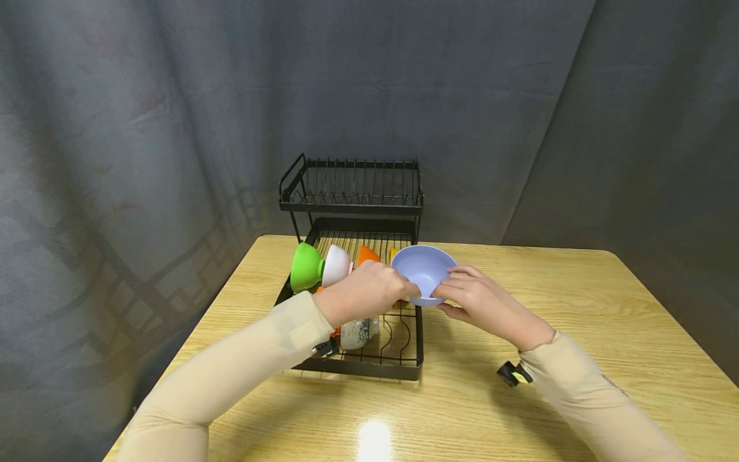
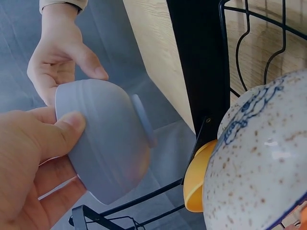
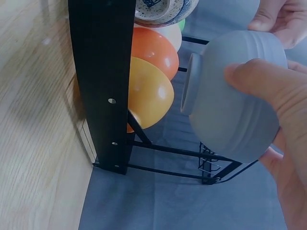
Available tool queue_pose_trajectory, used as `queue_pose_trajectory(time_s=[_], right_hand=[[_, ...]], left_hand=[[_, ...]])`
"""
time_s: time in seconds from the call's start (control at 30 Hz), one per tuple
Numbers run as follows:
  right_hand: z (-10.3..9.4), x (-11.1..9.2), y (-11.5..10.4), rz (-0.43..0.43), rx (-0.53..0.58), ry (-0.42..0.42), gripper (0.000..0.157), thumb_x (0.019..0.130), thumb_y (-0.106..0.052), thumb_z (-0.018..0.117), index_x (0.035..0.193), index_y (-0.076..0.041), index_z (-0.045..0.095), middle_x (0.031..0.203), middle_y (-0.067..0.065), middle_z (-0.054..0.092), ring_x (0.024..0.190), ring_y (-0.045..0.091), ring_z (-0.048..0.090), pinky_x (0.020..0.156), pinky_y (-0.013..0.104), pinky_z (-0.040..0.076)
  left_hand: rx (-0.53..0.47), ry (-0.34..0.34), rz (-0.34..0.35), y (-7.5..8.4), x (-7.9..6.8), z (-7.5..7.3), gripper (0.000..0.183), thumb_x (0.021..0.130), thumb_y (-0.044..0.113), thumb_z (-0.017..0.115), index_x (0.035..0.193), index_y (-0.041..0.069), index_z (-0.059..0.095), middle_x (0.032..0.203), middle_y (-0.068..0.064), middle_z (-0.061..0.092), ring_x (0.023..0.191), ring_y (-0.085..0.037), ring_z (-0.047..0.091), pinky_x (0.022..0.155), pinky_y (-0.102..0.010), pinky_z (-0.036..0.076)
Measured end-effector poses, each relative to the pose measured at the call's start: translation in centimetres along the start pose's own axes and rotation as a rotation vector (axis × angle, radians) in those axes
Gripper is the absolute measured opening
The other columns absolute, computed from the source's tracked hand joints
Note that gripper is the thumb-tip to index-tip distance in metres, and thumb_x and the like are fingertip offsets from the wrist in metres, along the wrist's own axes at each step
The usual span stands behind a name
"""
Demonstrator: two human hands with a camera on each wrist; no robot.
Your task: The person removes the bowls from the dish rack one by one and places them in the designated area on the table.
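Note:
Both hands hold a light blue-purple bowl (image 1: 423,263) above the right edge of a black dish rack (image 1: 369,368). Its inside faces the person in the head view. The left hand (image 1: 369,289) pinches the near rim, its thumb on the outer wall in the left wrist view. On the right side of the rim, the right hand (image 1: 482,298) grips with its thumb outside and fingers toward the inside. Just below the left hand, a speckled bowl (image 2: 268,153) with a blue pattern rests in the rack, partly hidden by the left arm in the head view.
The rack's lower tier also bears a green bowl (image 1: 306,266), a white bowl (image 1: 337,265), an orange bowl (image 1: 367,255) and a yellow bowl (image 3: 148,93). An upper slotted tier (image 1: 352,208) rises at the back. Wooden tabletop (image 1: 548,289) extends right; grey curtains (image 1: 462,115) hang behind.

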State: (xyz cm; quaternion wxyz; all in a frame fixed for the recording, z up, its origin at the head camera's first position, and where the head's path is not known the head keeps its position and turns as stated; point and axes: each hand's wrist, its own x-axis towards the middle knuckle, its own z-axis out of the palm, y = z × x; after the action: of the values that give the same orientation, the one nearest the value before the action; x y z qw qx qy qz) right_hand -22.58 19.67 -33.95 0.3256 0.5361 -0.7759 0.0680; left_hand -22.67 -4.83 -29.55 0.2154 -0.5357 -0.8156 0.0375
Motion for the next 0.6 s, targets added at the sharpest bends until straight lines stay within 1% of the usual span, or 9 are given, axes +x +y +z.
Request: queue_pose_trajectory(time_s=[0.2, 0.27, 0.4, 0.5, 0.6], right_hand=[[-0.12, 0.03, -0.09, 0.006, -0.015, -0.012, 0.036, 0.061, -0.007, 0.088, 0.089, -0.011, 0.065, 0.083, -0.006, 0.069, 0.081, 0.013, 0.065, 0.089, 0.042, 0.052], [-0.17, 0.0, -0.13, 0.01, -0.014, -0.016, 0.035, 0.062, -0.007, 0.088, 0.089, -0.011, 0.065, 0.083, -0.007, 0.069, 0.081, 0.013, 0.065, 0.089, 0.042, 0.052], [-0.27, -0.1, -0.25, 0.014, -0.013, -0.016, 0.035, 0.062, -0.008, 0.087, 0.089, -0.011, 0.065, 0.084, -0.006, 0.069, 0.083, 0.016, 0.066, 0.088, 0.042, 0.052], [-0.34, -0.17, -0.33, 0.012, -0.015, -0.015, 0.036, 0.061, -0.007, 0.088, 0.089, -0.011, 0.065, 0.084, -0.006, 0.07, 0.084, 0.017, 0.067, 0.087, 0.042, 0.053], [-0.41, -0.28, -0.35, 0.015, -0.016, -0.017, 0.037, 0.06, -0.007, 0.088, 0.089, -0.011, 0.065, 0.084, -0.006, 0.069, 0.083, 0.017, 0.066, 0.086, 0.041, 0.053]], left_hand=[[-0.015, -0.037, -0.016, 0.13, 0.06, -0.12, 0.017, 0.087, 0.009, 0.068, 0.096, 0.022, 0.074, 0.083, 0.007, 0.074, 0.064, -0.006, 0.066, 0.053, -0.019, 0.053], [-0.03, -0.045, -0.028, 0.2, 0.08, -0.14, 0.014, 0.088, 0.014, 0.069, 0.098, 0.022, 0.074, 0.085, 0.007, 0.074, 0.067, -0.006, 0.067, 0.055, -0.019, 0.054], [-0.103, -0.059, -0.059, 0.22, 0.1, -0.19, 0.011, 0.089, 0.022, 0.07, 0.099, 0.022, 0.073, 0.09, 0.007, 0.075, 0.073, -0.005, 0.069, 0.062, -0.02, 0.056], [-0.167, -0.049, -0.07, 0.04, 0.1, -0.32, 0.01, 0.09, 0.025, 0.068, 0.098, 0.021, 0.073, 0.091, 0.008, 0.074, 0.072, -0.003, 0.066, 0.062, -0.016, 0.054], [-0.212, -0.006, -0.072, -0.3, 0.06, -0.56, 0.009, 0.091, 0.024, 0.067, 0.096, 0.02, 0.073, 0.09, 0.009, 0.073, 0.068, -0.001, 0.062, 0.059, -0.014, 0.05]])
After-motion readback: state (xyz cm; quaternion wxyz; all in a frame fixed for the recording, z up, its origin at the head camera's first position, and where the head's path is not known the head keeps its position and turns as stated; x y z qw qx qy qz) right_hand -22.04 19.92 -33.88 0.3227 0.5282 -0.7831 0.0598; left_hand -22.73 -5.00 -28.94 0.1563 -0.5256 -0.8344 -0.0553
